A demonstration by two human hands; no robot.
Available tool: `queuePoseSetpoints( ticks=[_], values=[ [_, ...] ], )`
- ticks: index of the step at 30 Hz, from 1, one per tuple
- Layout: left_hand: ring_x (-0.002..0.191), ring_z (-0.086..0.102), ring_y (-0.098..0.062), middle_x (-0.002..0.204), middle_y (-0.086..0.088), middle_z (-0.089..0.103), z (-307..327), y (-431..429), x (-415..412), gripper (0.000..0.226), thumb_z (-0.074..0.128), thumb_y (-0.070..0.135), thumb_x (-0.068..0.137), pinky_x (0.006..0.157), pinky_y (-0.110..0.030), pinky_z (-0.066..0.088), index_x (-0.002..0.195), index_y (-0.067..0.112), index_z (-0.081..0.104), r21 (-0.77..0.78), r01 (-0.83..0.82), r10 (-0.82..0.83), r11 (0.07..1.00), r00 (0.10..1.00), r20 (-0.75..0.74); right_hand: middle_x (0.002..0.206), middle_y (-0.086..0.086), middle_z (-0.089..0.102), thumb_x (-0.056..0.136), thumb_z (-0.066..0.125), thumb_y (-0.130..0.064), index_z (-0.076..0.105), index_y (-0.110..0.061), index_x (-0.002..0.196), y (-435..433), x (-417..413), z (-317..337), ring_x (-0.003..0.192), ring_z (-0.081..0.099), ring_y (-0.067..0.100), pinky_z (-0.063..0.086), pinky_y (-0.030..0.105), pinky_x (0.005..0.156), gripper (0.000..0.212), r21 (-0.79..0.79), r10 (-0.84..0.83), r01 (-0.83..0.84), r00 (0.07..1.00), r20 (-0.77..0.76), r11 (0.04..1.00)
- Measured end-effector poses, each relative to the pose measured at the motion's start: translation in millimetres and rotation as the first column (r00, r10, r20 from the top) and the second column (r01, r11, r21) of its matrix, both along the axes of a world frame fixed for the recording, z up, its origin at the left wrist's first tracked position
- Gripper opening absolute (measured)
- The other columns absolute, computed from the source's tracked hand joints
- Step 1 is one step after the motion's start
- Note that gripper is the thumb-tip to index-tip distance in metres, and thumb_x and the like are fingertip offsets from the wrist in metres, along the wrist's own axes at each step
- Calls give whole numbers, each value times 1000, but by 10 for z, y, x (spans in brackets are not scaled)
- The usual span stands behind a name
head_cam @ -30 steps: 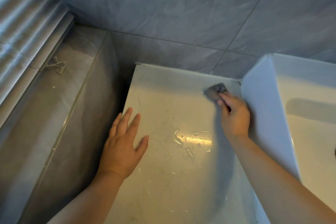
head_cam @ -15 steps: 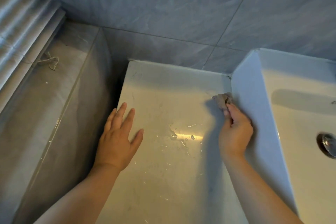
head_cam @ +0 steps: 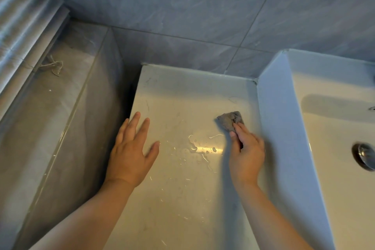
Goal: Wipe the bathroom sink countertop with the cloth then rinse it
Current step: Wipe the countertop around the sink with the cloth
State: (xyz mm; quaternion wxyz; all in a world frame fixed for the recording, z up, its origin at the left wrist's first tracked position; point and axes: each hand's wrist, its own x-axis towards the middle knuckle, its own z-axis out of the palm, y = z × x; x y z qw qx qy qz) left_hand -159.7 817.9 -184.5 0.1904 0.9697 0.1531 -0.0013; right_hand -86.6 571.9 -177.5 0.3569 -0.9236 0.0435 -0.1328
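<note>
A small grey cloth [head_cam: 230, 121] is being pinched in the right hand [head_cam: 246, 155], right of the frame's centre, and is being pressed flat against the pale countertop [head_cam: 182, 199]. The fingers [head_cam: 240, 131] are curled over the cloth's near edge, so the grasp is closed on it, with most of the cloth left showing beyond the fingertips. The cloth is lying near the outer side wall of the white sink [head_cam: 284, 128], which is occupying the right of the frame, but is not touching that wall.

The left hand [head_cam: 129, 154] is being rested palm-down on the countertop at centre left, close to the counter's left edge, with fingers spread and nothing gripped. Between the two hands, water droplets [head_cam: 199, 149] and thin streaks are being lit by a bright reflection on the surface.

A metal drain plug [head_cam: 364, 156] is being shown at the right edge, inside the basin. The upper part of the frame is being filled by grey tiled wall [head_cam: 192, 6]. At the left, a lower grey ledge [head_cam: 40, 117] is being shown beside slatted blinds [head_cam: 22, 18], with a tangled cord [head_cam: 53, 66] lying on it.
</note>
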Motion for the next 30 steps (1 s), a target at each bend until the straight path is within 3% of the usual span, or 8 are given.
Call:
queuePoseSetpoints(
  ticks=[5, 8, 11, 14, 17, 19, 23, 30],
  values=[
    [144, 9, -18, 159, 9, 9, 3, -8, -2, 74, 21, 64, 82, 109, -37, 27, 147, 28, 29, -7, -2, 2, 1000, 1000, 5, 116, -19, 61, 91, 61, -17, 68, -18, 116, 180, -262, 58, 100, 46, 4, 31, 0, 89, 27, 72, 98, -97, 995, -10, 993],
    [144, 10, -19, 159, 9, 9, 4, -5, -8, 74, 21, 64, 83, 109, -36, 27, 147, 27, 29, -5, 2, -2, 1000, 1000, 4, 99, -35, 63, 89, 64, -15, 69, -34, 106, 190, -267, 144, 98, 55, 0, 38, 6, 85, 27, 276, 165, -136, 983, -84, 951],
    [144, 10, -19, 159, 8, 9, 7, -6, -10, 75, 20, 64, 83, 110, -36, 26, 147, 27, 28, -13, 2, -1, 1000, 1000, 12, 98, -19, 69, 88, 64, -17, 69, -32, 106, 53, 14, 317, 94, 63, 5, 43, 15, 84, 23, 376, 82, -59, 996, -47, 925],
    [144, 9, -19, 159, 9, 8, 1, -1, -9, 75, 20, 64, 83, 110, -33, 23, 147, 27, 27, -6, 14, -14, 1000, 1000, 10, 102, -6, 69, 89, 62, -14, 72, -14, 107, -163, 385, 429, 93, 63, 7, 43, 11, 82, 21, 250, -8, 5, 1000, 12, 968],
    [144, 9, -18, 159, 9, 8, 3, 1, -8, 74, 20, 65, 83, 109, -33, 23, 147, 28, 27, -5, 15, -15, 1000, 1000, 10, 102, 3, 72, 91, 58, -15, 70, -13, 108, -252, 483, 255, 92, 61, 26, 42, 26, 83, 21, -11, 49, -49, 999, -8, 999],
    [144, 9, -18, 159, 10, 7, 13, -6, -13, 75, 19, 65, 83, 109, -33, 24, 147, 28, 26, -5, 10, -10, 1000, 1000, 8, 111, 4, 70, 93, 55, -15, 68, -12, 114, -191, 380, 61, 98, 55, 32, 35, 24, 86, 25, -110, -8, 6, 1000, -14, 994],
    [144, 8, -17, 159, 10, 7, 19, -5, -5, 75, 19, 65, 83, 109, -34, 25, 147, 29, 26, -2, 8, -8, 1000, 1000, 6, 125, -2, 64, 93, 57, -19, 67, -14, 118, -5, 157, -40, 109, 49, 29, 33, 24, 92, 27, -28, -189, 189, 982, 1, 982],
    [144, 10, -19, 159, 8, 9, 17, -4, -9, 71, 25, 62, 85, 109, -39, 30, 147, 27, 28, -8, 2, -2, 1000, 1000, 5, 120, -12, 65, 89, 63, -23, 70, -22, 112, 130, -299, -2, 102, 47, 9, 37, 18, 86, 24, 59, -65, 67, 998, -27, 996]
  ],
)
